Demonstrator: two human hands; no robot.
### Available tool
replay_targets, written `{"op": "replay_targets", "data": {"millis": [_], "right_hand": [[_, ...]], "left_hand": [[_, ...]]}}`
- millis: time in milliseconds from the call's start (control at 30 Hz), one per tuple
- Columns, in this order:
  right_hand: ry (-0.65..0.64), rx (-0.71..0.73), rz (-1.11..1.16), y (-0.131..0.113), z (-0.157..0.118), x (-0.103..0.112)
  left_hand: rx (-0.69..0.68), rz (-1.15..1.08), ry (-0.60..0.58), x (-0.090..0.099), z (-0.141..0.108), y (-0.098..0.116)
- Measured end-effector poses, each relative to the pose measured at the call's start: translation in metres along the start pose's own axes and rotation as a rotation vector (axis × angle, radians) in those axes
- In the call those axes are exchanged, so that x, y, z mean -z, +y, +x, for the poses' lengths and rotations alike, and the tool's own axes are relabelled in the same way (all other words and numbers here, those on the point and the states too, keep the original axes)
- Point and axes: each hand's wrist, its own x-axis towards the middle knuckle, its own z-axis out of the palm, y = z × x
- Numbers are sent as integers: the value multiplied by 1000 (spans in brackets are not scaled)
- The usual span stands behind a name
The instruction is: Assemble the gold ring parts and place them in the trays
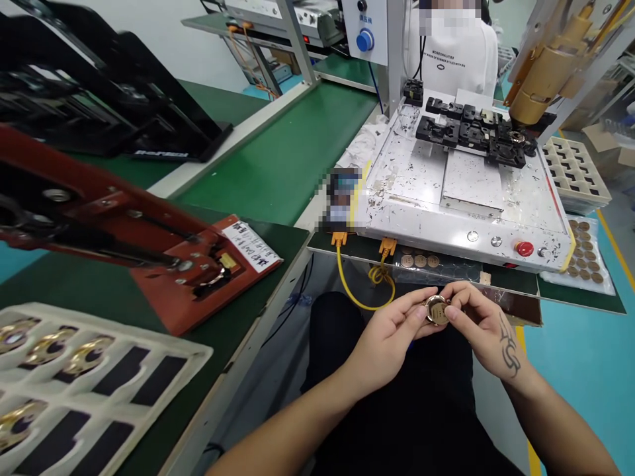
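Between my two hands, above my lap, is a small round gold watch case [437, 310] with a flat brownish disc facing up in it. My left hand [391, 334] pinches its left edge between thumb and fingers. From the other side, the thumb and fingers of my right hand [473, 317] grip the right edge. Fingertips cover parts of the rim. Just beyond my hands, a clear sheet of round brown discs [420, 260] lies below the white machine's front edge.
The white machine [421, 228] carries black fixtures [471, 132] and a red button [524, 248]. A red press [188, 277] stands left, behind a tray [191, 360] of gold cases. A yellow cable [357, 301] hangs ahead. A person in white [454, 56] is opposite. More discs [585, 251] lie right.
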Motion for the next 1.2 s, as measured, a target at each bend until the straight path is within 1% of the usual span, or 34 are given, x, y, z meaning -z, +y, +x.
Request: {"op": "replay_targets", "data": {"millis": [133, 567, 667, 833, 1000, 1100, 1133, 1200], "right_hand": [[11, 3, 0, 2, 0, -3], [26, -4, -14, 5, -2, -5], [57, 0, -33, 4, -3, -7], [132, 51, -57, 4, -5, -13], [130, 104, -113, 6, -7, -15], [136, 156, -230, 11, -6, -13], [128, 168, -272, 13, -5, -11], [56, 203, -327, 15, -2, -7]], "left_hand": [[-14, 5, -10, -1, -1, -1], [-38, 31, -4, -7, -4, -2], [-49, 40, 10, -9, -5, -5], [-82, 53, 33, -12, -5, -9], [-116, 141, 53, -11, -6, -14], [-153, 231, 63, -7, -6, -17], [-168, 274, 64, -6, -6, -16], [-191, 397, 31, -1, -6, -12]]}}
